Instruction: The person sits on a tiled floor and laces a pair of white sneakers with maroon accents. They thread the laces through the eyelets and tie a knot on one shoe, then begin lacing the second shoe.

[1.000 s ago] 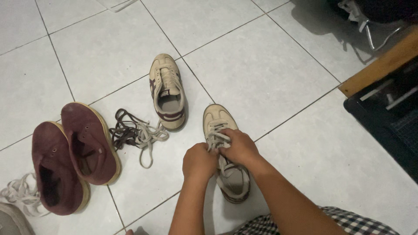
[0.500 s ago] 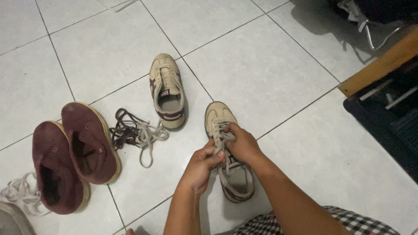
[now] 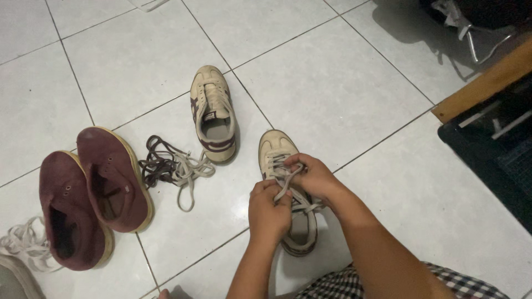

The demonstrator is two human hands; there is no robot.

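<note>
A cream sneaker (image 3: 275, 148) with maroon stripes lies on the tiled floor in front of me, toe pointing away. Both hands work its pale lace (image 3: 284, 178). My left hand (image 3: 269, 211) sits over the middle of the shoe and pinches a strand of the lace. My right hand (image 3: 313, 175) grips the lace just above the tongue, fingers curled. The heel of the sneaker is partly hidden under my hands. The matching sneaker (image 3: 213, 114) stands alone further away, laced.
Two maroon shoes (image 3: 91, 194) without laces lie at the left. A tangle of dark and pale loose laces (image 3: 172, 169) lies between them and the sneakers. Another pale lace (image 3: 22, 243) is at the far left edge. A wooden ledge (image 3: 482, 83) and dark furniture stand at the right.
My left hand has moved up and over the shoe, closer to the right hand. The lace strands have been pulled across the tongue. The sneaker shifted slightly.
</note>
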